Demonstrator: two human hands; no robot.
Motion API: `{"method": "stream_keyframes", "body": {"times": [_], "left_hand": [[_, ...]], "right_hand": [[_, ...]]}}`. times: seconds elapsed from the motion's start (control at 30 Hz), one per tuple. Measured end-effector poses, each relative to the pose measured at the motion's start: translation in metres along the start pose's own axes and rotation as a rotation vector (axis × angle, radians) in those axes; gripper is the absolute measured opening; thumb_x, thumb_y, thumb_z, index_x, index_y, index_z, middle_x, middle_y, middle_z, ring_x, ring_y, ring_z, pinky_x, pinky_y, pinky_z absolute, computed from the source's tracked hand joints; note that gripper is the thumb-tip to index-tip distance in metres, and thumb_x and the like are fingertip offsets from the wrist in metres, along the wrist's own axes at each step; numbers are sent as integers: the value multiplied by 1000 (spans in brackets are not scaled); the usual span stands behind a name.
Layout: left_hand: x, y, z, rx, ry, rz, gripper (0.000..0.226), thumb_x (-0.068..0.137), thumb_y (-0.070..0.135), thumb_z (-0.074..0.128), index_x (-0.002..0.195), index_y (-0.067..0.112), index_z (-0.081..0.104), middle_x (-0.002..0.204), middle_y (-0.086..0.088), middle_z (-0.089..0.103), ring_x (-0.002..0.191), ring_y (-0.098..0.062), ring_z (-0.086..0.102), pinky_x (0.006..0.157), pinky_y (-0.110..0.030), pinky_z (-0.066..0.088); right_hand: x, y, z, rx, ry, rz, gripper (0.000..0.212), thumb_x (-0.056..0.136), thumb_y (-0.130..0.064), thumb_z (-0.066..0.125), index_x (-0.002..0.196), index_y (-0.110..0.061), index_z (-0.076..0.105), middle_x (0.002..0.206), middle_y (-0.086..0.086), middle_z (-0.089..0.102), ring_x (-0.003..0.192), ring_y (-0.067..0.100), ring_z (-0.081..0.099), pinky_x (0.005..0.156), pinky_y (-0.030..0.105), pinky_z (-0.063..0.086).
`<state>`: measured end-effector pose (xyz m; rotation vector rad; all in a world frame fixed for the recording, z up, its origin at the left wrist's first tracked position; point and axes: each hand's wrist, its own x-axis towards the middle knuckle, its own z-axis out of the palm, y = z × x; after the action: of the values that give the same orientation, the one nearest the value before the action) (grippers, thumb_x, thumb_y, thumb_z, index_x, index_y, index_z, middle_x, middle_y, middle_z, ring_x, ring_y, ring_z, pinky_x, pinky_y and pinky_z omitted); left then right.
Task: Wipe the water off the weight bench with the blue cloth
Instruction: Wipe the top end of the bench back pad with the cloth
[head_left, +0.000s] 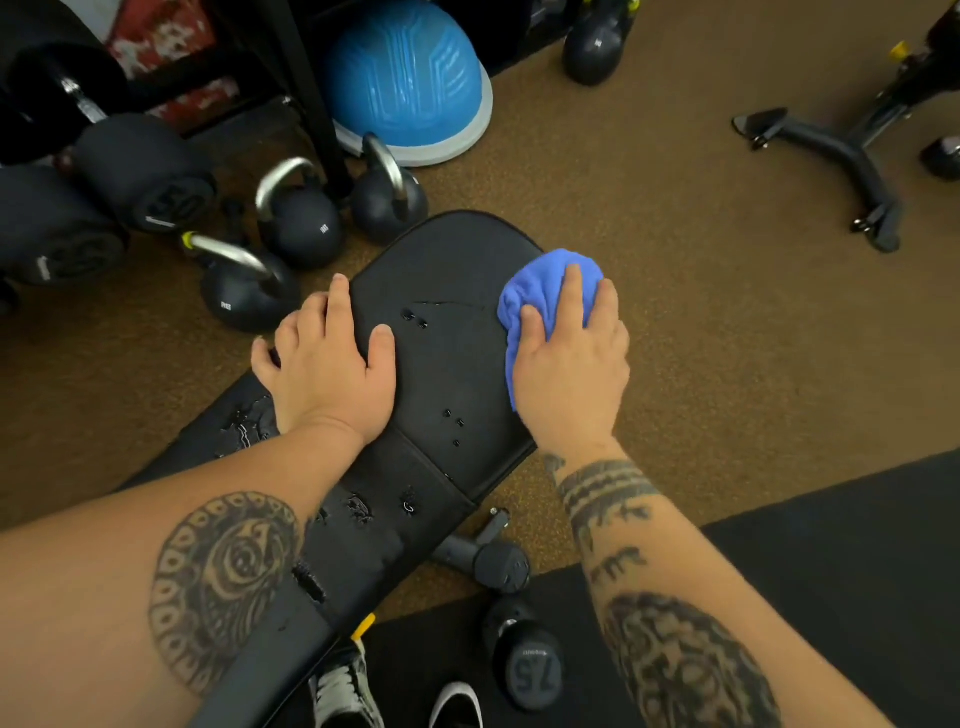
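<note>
One "75" dumbbell (535, 673) near weight bench (452, 364)

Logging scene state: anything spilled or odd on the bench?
Yes: water sits on the bench, drops mid-pad, puddles beside the left hand and near the seam. The right hand presses the cloth at the right edge.
</note>
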<state>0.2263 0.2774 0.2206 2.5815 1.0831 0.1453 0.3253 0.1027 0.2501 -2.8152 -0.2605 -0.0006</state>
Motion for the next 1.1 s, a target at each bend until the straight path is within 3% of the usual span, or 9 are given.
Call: {"method": "stream_keyframes", "body": {"times": [0.1,0.17,0.3,0.4,0.53,0.67,0.77,0.93,1.1], "left_hand": [[0,-1,0,9,3,2,66,98,54,29,158,28,19,156,0,34,143,-27,29,118,-61,13],[-1,-1,1,8,4,3,66,98,54,28,158,28,19,156,-1,35,143,-27,29,117,-61,14],[0,-1,2,4,11,5,66,97,54,28,157,28,19,155,0,36,142,-26,30,118,-60,14],[1,-3,3,5,23,13,66,97,55,28,157,28,20,154,1,37,141,-26,31,117,-60,15],[1,-2,3,-2,16,8,67,97,55,29,157,29,20,155,1,36,142,-26,30,118,-59,13],[1,-4,1,-1,19,11,66,97,54,31,157,28,21,155,-1,37,142,-28,31,117,-60,14],[1,-2,1,4,20,6,66,97,53,31,157,27,22,155,-3,37,142,-30,31,117,-61,14],[0,-2,3,14,17,9,67,97,55,27,157,26,20,157,-5,35,143,-31,29,117,-62,14],[-3,-1,2,16,7,16,68,97,54,26,158,26,18,158,-4,33,144,-31,28,117,-61,13]], "right_hand": [[-46,10,4,-2,-20,-27,64,102,-50,26,158,-22,11,166,12,-3,151,39,3,117,58,20],[-52,13,6,-9,-54,-12,67,101,-49,22,158,-19,6,165,13,-9,152,39,-3,118,62,17],[-6,-8,8,-130,17,64,67,100,-52,29,156,-17,19,163,16,15,146,42,20,109,66,27],[38,-31,5,-167,22,-8,63,99,-57,32,150,-20,34,145,13,45,125,39,48,96,55,38],[78,-31,-1,-15,-122,-89,61,96,-65,28,129,-20,50,119,11,59,106,38,59,81,42,40],[31,1,-22,217,-106,182,52,101,-55,32,134,-18,46,124,17,58,112,39,56,85,40,38],[-23,0,-20,484,-65,389,56,103,-48,34,154,-25,25,143,13,47,125,36,50,98,40,38],[-87,-35,6,757,-46,681,67,104,-42,37,158,-24,3,160,5,31,139,29,42,107,34,33],[-139,-53,16,866,-127,724,70,102,-39,43,157,-20,4,161,3,24,143,21,34,107,27,31]]}}
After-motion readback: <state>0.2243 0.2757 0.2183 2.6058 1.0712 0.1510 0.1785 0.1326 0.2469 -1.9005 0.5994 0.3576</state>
